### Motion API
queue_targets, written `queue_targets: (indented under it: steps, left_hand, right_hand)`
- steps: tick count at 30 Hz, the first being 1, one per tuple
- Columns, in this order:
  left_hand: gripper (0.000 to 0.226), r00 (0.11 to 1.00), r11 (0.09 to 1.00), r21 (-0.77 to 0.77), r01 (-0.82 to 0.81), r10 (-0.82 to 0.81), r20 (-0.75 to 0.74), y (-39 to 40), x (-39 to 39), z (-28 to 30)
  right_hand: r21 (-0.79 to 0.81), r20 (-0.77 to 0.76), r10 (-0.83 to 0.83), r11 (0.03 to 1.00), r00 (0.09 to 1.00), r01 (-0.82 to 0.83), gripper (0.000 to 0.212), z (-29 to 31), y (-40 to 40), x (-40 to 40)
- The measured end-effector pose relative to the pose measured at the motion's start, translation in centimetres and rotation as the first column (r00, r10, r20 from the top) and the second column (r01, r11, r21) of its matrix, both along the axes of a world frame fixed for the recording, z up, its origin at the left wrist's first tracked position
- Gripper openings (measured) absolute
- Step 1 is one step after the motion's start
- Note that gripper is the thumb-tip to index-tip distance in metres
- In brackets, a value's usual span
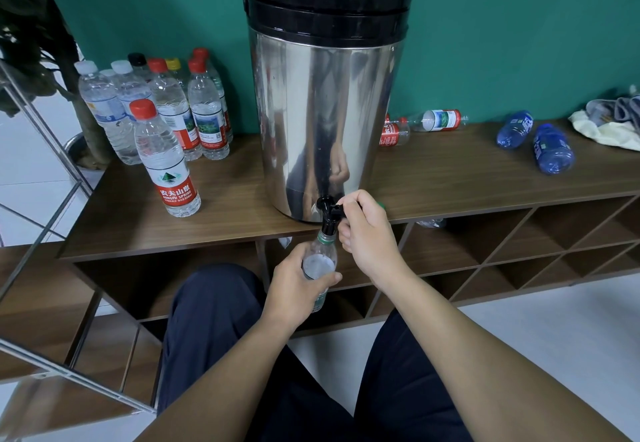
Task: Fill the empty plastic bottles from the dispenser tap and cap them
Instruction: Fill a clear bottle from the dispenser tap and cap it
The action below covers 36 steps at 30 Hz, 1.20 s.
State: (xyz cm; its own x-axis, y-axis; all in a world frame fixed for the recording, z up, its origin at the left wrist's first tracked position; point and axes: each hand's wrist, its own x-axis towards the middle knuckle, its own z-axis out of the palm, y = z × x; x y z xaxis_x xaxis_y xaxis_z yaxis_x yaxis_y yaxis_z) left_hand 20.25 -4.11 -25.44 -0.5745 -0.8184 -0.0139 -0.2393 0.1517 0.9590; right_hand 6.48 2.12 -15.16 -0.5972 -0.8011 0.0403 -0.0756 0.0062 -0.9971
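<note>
Bottle (320, 261) gripped under tap (329, 213)

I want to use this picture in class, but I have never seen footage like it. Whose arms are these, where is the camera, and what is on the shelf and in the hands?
The single picture comes from a camera worn on a person's head, looking down at their own arms. The left hand holds a plastic bottle under the black tap of a steel dispenser. The right hand grips the tap lever. On the wooden shelf capped bottles stand at left; blue bottles lie at right.
</note>
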Motion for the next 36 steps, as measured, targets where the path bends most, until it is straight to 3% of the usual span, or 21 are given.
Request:
queue_targets:
  steps: [36]
  left_hand:
    - [0.059, 1.0, 1.0, 0.027, 0.0, 0.0, -0.015, 0.07, 0.02, 0.03]
  right_hand:
    - [0.013, -0.018, 0.002, 1.0, 1.0, -0.002, 0.023, -0.19, -0.07, -0.11]
